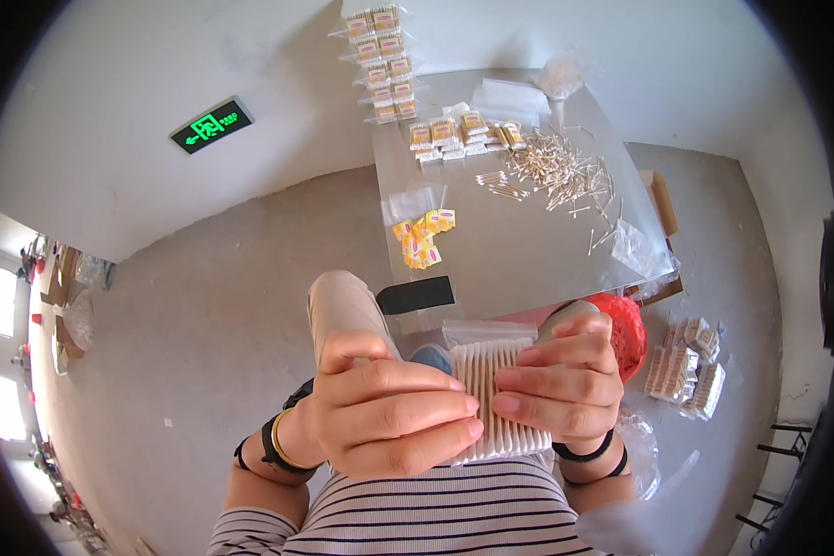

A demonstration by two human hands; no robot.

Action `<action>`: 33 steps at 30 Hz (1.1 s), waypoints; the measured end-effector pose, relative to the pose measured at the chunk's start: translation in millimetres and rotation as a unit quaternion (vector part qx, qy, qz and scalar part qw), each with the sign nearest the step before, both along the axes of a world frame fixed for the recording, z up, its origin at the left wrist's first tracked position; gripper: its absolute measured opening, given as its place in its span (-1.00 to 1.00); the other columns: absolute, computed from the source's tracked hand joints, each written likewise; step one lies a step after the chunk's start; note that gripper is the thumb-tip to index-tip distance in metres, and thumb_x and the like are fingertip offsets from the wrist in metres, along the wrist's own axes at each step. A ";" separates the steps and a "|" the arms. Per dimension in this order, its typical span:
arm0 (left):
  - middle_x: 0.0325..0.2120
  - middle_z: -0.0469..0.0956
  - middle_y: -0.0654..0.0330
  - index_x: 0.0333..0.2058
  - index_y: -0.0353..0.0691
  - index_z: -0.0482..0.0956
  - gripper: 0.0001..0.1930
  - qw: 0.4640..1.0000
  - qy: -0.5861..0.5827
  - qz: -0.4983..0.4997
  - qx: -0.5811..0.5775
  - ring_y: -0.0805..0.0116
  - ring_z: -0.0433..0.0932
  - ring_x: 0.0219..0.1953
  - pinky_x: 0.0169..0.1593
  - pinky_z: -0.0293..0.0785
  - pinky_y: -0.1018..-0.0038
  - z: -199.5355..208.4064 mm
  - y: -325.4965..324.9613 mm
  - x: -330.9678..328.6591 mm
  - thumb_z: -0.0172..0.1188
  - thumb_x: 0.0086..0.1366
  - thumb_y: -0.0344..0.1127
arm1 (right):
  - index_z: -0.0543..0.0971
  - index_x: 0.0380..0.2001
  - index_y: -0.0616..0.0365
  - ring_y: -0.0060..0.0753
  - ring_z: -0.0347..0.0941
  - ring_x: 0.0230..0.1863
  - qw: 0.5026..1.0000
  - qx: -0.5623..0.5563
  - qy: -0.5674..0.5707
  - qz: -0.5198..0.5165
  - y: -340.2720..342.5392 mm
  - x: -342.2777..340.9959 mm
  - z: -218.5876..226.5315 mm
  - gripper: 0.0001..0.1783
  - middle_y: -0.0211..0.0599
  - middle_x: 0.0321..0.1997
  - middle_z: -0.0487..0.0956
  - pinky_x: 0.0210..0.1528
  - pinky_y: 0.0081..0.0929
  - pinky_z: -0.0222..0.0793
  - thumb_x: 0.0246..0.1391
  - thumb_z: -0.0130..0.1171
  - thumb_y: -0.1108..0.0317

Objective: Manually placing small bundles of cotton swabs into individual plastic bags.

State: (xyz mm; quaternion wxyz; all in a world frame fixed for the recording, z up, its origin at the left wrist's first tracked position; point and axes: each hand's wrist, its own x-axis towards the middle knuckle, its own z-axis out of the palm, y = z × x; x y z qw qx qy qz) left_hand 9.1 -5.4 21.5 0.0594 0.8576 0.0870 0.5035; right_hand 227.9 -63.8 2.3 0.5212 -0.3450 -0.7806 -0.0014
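Note:
Close to my lap, both hands hold a flat pack of cotton swabs (499,441), its sticks lined up side by side with the white tips at the top and bottom edges. A see-through plastic bag (491,332) shows above the upper tips. My left hand (389,408) is closed on the pack's left side, fingers laid across the sticks. From the right, my right hand (570,380) grips it with its fingertips pressed on the front. Both thumbs are partly hidden.
A metal table (528,255) ahead bears loose swabs (565,171), swab packs (435,137), yellow cards (421,243), clear bags (510,97) and a dark strip (417,295). Bagged packs (380,69) are stacked at its far left corner. More packs (681,371) lie right, beyond a red bag (625,334).

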 end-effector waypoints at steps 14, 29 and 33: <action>-0.28 0.58 0.59 -0.32 0.18 0.53 -0.79 0.999 0.036 0.005 -0.023 0.61 0.53 -0.31 -0.11 0.22 0.42 -4.7 -5.3 -4.4 0.33 0.15 -0.36 | 0.71 -0.15 -0.19 -0.61 0.52 -0.11 1.000 0.007 -0.020 0.004 -1.2 -0.2 -0.1 -0.73 -0.72 -0.11 0.68 -0.07 -0.51 0.33 0.04 0.26 0.32; -0.42 0.58 0.55 -0.44 0.14 0.58 -0.83 0.999 -0.001 -0.035 -0.022 0.59 0.52 -0.43 -0.15 0.20 0.46 1.9 0.3 0.2 0.31 -0.03 -0.35 | 0.71 -0.17 -0.21 -0.63 0.52 -0.13 0.999 0.016 -0.036 -0.002 -8.3 -1.3 1.2 -0.75 -0.74 -0.14 0.68 -0.05 -0.53 0.31 0.04 0.29 0.32; -0.40 0.58 0.55 -0.43 0.12 0.59 -0.83 0.998 0.026 -0.044 -0.035 0.58 0.53 -0.41 -0.14 0.22 0.44 -0.3 2.0 -3.3 0.34 -0.02 -0.34 | 0.71 -0.17 -0.20 -0.63 0.52 -0.13 0.999 0.014 -0.038 0.000 -5.8 -1.9 -0.5 -0.75 -0.73 -0.14 0.68 -0.07 -0.54 0.32 0.05 0.27 0.33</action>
